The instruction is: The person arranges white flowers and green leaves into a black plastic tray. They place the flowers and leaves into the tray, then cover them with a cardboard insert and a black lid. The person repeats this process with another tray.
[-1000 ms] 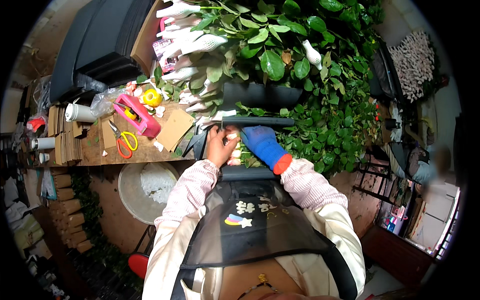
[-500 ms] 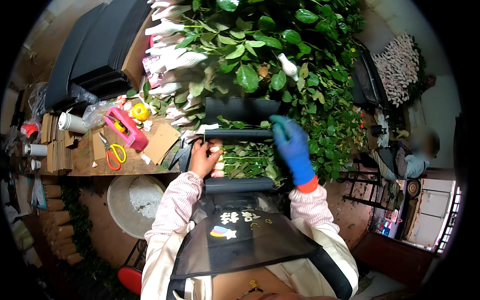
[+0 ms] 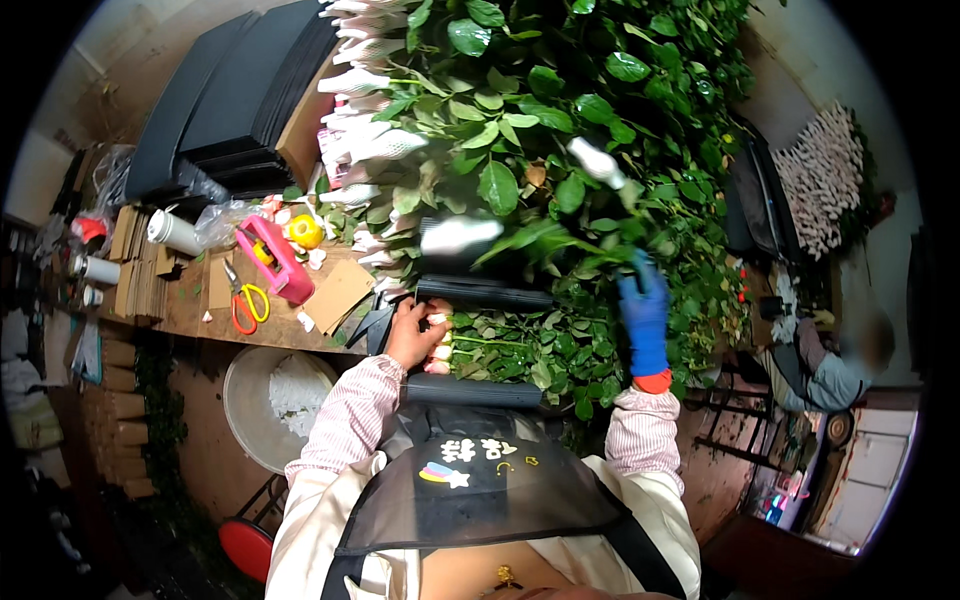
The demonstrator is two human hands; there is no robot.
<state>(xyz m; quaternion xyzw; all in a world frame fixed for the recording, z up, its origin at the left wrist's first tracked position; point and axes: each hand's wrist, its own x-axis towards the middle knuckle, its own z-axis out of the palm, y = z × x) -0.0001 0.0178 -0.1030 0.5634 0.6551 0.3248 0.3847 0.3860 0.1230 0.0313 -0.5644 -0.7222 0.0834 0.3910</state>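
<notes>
Pink rose heads (image 3: 438, 345) lie side by side in a black corrugated wrap (image 3: 485, 292), their leafy stems (image 3: 515, 350) running right. My bare left hand (image 3: 408, 335) is at the left end of this bundle, its fingers curled against the rose heads. In a blue glove, my right hand (image 3: 645, 300) is closed around the stem end of a single rose with a white netted bud (image 3: 460, 236). That rose is smeared by motion above the wrap. A roll of black sheet (image 3: 475, 391) lies along the near side of the bundle.
A large pile of netted roses (image 3: 600, 150) covers the far side. On the wooden table (image 3: 195, 310) at left are scissors (image 3: 242, 300), a pink tape dispenser (image 3: 275, 262) and cardboard pieces (image 3: 342, 297). Below stands a white bucket (image 3: 245, 400). Another person (image 3: 835, 365) is at far right.
My right hand has moved right, away from the wrap, and now carries a netted rose over it. My left hand stays by the rose heads. The whole view has shifted slightly.
</notes>
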